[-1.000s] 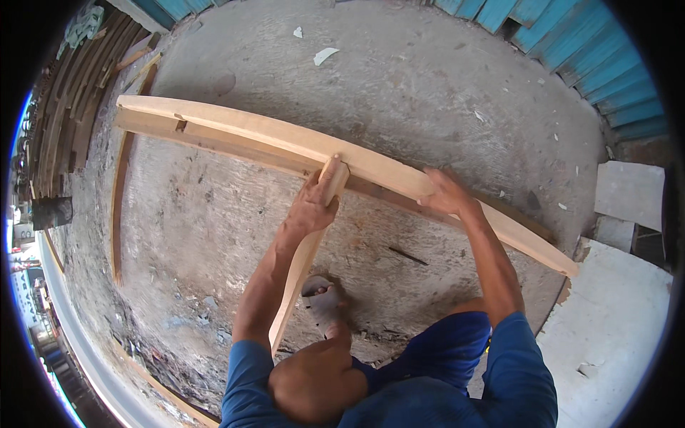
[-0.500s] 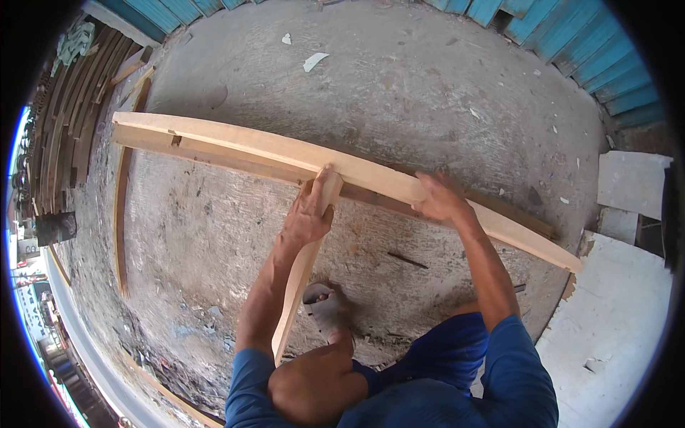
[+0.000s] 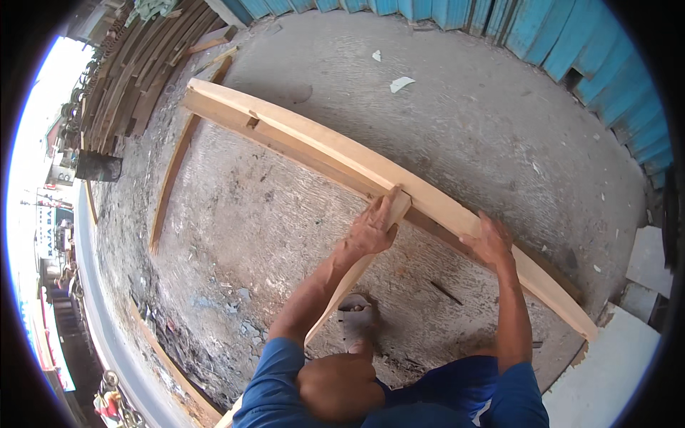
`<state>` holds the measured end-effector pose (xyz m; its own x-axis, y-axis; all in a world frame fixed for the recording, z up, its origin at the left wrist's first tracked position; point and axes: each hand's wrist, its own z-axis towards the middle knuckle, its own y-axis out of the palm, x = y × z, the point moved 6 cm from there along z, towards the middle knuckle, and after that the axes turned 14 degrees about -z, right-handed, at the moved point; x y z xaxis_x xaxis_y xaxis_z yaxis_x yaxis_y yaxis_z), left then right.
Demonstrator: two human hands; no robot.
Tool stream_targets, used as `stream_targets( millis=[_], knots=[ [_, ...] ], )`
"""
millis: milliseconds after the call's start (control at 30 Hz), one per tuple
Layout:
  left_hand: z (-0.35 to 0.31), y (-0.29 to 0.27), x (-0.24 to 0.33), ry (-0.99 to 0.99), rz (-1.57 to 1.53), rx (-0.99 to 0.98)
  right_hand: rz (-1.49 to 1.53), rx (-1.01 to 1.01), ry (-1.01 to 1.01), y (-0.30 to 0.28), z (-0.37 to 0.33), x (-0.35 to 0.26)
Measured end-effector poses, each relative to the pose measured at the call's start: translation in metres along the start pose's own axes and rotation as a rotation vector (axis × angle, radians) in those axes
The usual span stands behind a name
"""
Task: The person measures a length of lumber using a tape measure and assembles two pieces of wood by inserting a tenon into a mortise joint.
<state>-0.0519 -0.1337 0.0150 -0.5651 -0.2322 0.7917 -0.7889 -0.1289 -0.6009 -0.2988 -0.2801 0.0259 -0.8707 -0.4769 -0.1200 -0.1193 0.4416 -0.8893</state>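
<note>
A long pale wooden beam [image 3: 314, 135] runs slantwise from the far left to the near right. A second wooden piece [image 3: 351, 279] meets its side near the middle and reaches back toward my legs. My left hand [image 3: 373, 227] is closed over the end of this second piece, with the index finger stretched up to the joint. Farther right, my right hand [image 3: 491, 241] grips the long beam, fingers over its far edge and thumb on the near side. Under the beam a browner plank face [image 3: 300, 162] with a dark notch shows; how they join is partly hidden.
Stacked old boards [image 3: 146, 75] stand at the far left. A narrow timber [image 3: 173, 182] extends from the beam's left end. Blue corrugated metal [image 3: 549, 43] lines the back. A white panel [image 3: 606, 367] lies near the beam's right end. My sandalled foot [image 3: 357, 314] is beside the second piece.
The view has turned left, so the scene shows shifted right and tilted clockwise. Both hands stay on the wood at about the same spots.
</note>
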Motion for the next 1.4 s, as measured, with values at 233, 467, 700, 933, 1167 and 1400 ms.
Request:
stream_targets(
  millis=[233, 467, 700, 933, 1167, 1400],
  knots=[
    [-0.013, -0.007, -0.026, -0.177, -0.211, -0.121, -0.037, 0.122, -0.041, 0.011, 0.0, -0.003],
    [-0.085, -0.003, -0.068, -0.164, -0.14, -0.022, -0.007, 0.115, -0.049, 0.008, -0.001, 0.0],
    [-0.111, -0.001, -0.079, -0.329, -0.171, -0.073, -0.002, 0.107, -0.052, 0.006, 0.002, 0.002],
    [-0.121, -0.004, -0.118, -0.355, -0.107, -0.058, -0.058, 0.155, -0.078, 0.014, 0.003, -0.001],
    [-0.119, -0.003, -0.115, -0.306, -0.168, -0.052, 0.013, 0.197, -0.075, 0.013, 0.001, 0.002],
    [-0.125, -0.007, -0.112, -0.406, -0.116, -0.074, -0.015, 0.154, 0.018, 0.014, -0.001, 0.0]
  ],
)
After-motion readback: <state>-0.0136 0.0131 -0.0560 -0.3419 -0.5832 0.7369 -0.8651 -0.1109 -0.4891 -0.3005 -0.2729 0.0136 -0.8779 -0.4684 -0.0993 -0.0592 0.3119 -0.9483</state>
